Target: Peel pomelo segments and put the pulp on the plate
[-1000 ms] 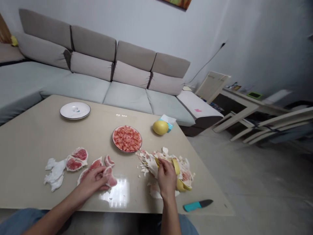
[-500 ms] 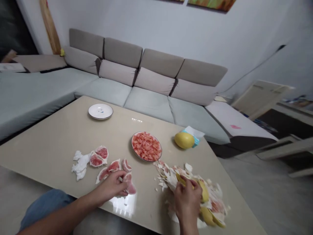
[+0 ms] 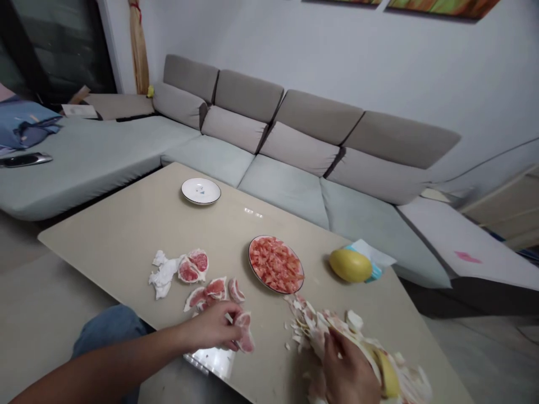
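Segment: I see one pink pomelo segment (image 3: 244, 335) flat on the table (image 3: 126, 235), right at the fingertips of my left hand (image 3: 215, 330)
Left hand: curled narrow, thumb and fingers pinched on the near end of that segment, wrist low over the table's near edge
Right hand: my right hand (image 3: 351, 377) sits knuckles-up in the peel heap (image 3: 324, 331), fingers bent down into the scraps; I cannot tell whether it grips anything
Rind: a curved yellow rind piece (image 3: 388, 375) lies just outside my right hand, touching the heap
Other segments: more peeled segments (image 3: 210, 289) lie just beyond my left hand, with two opened halves (image 3: 192, 268) and white pith (image 3: 162, 275) further out to its left
Plate: a plate of cut pink flesh (image 3: 275, 264) stands beyond the hands, between them
Whole fruit: a yellow pomelo (image 3: 350, 265) rests beyond my right hand, against a tissue pack (image 3: 373, 259)
Small plate: a white plate (image 3: 201, 191) stands well apart, far beyond my left hand
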`<state>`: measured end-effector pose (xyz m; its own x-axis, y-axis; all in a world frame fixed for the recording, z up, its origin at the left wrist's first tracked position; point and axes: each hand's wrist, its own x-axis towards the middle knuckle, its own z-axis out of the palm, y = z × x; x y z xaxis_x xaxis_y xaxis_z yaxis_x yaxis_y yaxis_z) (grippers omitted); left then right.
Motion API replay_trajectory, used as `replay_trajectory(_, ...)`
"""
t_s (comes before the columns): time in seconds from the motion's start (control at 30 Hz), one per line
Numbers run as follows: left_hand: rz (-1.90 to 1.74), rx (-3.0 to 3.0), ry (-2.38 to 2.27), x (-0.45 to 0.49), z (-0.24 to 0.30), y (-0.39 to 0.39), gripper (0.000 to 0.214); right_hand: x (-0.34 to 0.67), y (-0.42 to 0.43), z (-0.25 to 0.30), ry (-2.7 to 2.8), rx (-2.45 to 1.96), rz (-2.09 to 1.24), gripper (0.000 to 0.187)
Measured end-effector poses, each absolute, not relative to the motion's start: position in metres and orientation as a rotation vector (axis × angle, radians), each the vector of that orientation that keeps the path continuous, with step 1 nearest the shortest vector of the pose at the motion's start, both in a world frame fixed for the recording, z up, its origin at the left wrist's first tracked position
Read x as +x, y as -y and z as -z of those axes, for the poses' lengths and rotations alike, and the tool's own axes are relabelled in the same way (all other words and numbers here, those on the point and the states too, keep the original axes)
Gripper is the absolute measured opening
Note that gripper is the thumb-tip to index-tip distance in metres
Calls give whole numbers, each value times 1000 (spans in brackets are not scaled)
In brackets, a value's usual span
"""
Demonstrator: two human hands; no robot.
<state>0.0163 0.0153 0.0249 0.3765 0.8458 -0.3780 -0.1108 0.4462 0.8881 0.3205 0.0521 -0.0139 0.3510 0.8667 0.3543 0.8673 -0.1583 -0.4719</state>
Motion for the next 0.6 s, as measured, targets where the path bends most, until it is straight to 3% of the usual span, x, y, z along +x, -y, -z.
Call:
replay_trajectory(0.1, -687, 888, -955, 21, -19, -12, 32, 301, -44, 5, 1472, -1963, -249, 46)
replay_trajectory(0.27, -652, 887, -915, 25, -18, -7, 40, 228, -13, -7, 1639, -1470, -1296, 48)
replay_trajectory(0.33, -645, 928, -920, 21, -22, -9, 42, 203, -4, -12, 1653, -1335, -1473, 46)
replay_trajectory(0.47, -642, 1115, -987, -2, -34, -23, 44, 186, -8, -25, 1646, -1324, -1423, 39)
replay_trajectory(0.6, -727, 1326, -1220, -40, -42, -49, 42, 183, -26, -29, 1772, -1422, -1124, 26)
